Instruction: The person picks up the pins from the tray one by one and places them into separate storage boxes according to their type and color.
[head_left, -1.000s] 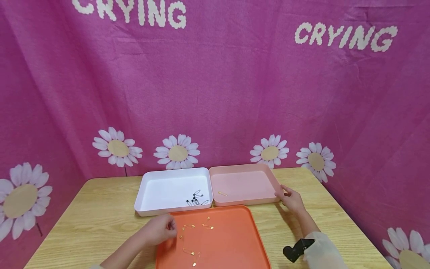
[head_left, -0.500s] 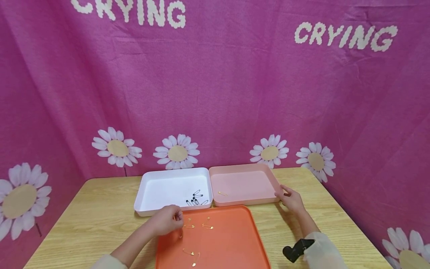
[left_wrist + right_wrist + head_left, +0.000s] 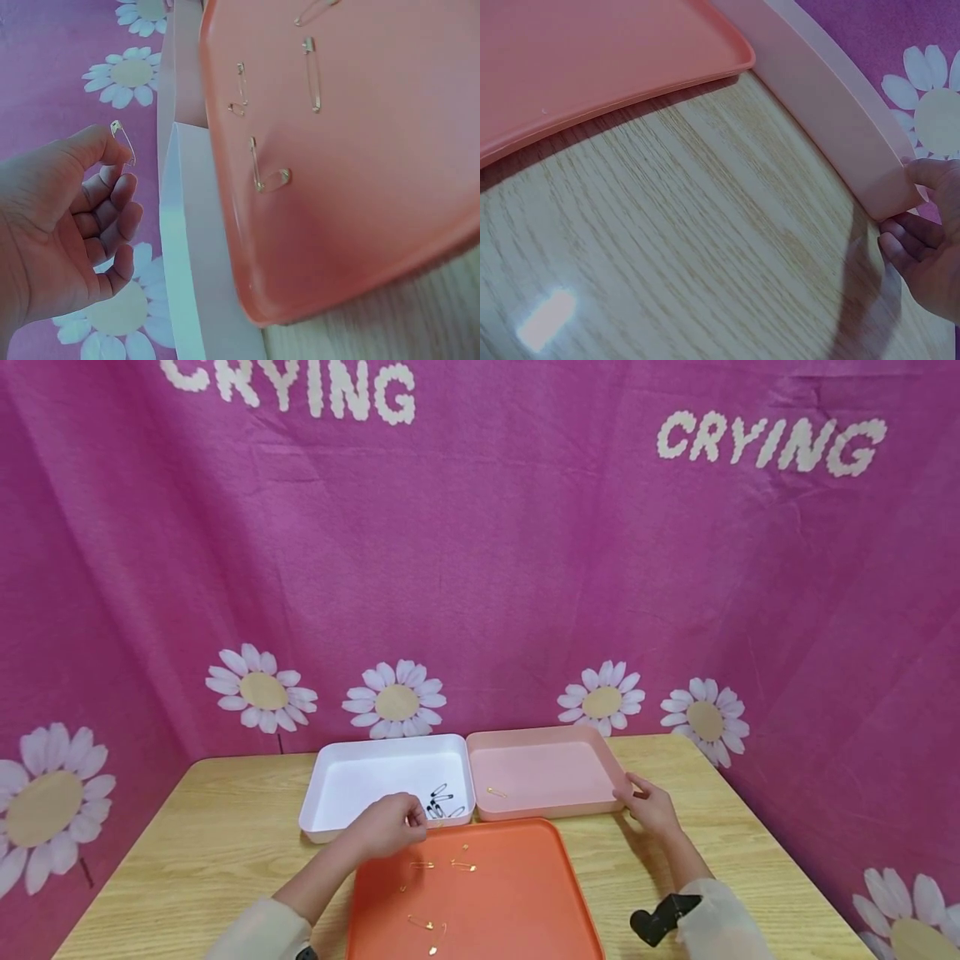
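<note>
Between thumb and index finger my left hand [image 3: 390, 824] pinches a gold safety pin [image 3: 123, 142], raised above the back left of the orange tray [image 3: 517, 885]. Several other gold safety pins [image 3: 312, 75] lie scattered on that tray. My right hand [image 3: 652, 807] grips the front right corner of the pink tray [image 3: 551, 768], thumb at the rim and fingers low against the outer wall. One gold safety pin [image 3: 497, 792] lies inside the pink tray. Behind my left hand, the white tray [image 3: 360, 777] holds several black safety pins [image 3: 442, 797], partly hidden by the hand.
The white and pink trays stand side by side at the back of the wooden table [image 3: 202, 827], right behind the orange tray. A purple cloth [image 3: 480, 568] with printed daisies hangs behind and on both sides.
My left hand has risen from the orange tray's left side and moved right and back, toward the white tray's front edge. My right hand has stayed on the pink tray's corner.
</note>
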`<state>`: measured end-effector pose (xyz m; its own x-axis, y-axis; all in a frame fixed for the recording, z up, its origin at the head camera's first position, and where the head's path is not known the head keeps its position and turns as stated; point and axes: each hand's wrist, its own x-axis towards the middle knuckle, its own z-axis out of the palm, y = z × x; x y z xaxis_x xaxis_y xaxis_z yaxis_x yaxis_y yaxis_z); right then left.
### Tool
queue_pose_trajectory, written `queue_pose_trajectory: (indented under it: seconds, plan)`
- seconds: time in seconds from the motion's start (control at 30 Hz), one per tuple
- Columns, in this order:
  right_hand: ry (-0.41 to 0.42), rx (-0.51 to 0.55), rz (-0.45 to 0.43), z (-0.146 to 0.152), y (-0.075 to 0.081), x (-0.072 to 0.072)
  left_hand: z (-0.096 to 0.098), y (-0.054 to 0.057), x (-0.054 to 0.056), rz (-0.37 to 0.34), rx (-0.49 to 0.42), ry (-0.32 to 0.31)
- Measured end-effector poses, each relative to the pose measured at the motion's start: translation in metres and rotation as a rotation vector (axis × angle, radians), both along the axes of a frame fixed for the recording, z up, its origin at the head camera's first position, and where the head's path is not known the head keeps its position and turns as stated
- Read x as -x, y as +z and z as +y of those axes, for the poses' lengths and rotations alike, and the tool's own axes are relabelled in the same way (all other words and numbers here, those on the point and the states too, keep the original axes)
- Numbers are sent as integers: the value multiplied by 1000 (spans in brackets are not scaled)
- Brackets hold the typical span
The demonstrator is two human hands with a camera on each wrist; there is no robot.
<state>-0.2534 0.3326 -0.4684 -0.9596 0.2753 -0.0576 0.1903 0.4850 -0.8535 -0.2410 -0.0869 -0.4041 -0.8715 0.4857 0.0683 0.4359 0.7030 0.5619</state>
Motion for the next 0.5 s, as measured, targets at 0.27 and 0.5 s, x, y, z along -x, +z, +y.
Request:
queue_pose_trajectory:
  seconds: [0.27,0.5]
  plan:
    - [-2,8,-2,-1,-2,-1,8,1,7,22,-2,4]
    - [-13,5,6,-1,-1,0,19,4,12,-14,-19,19]
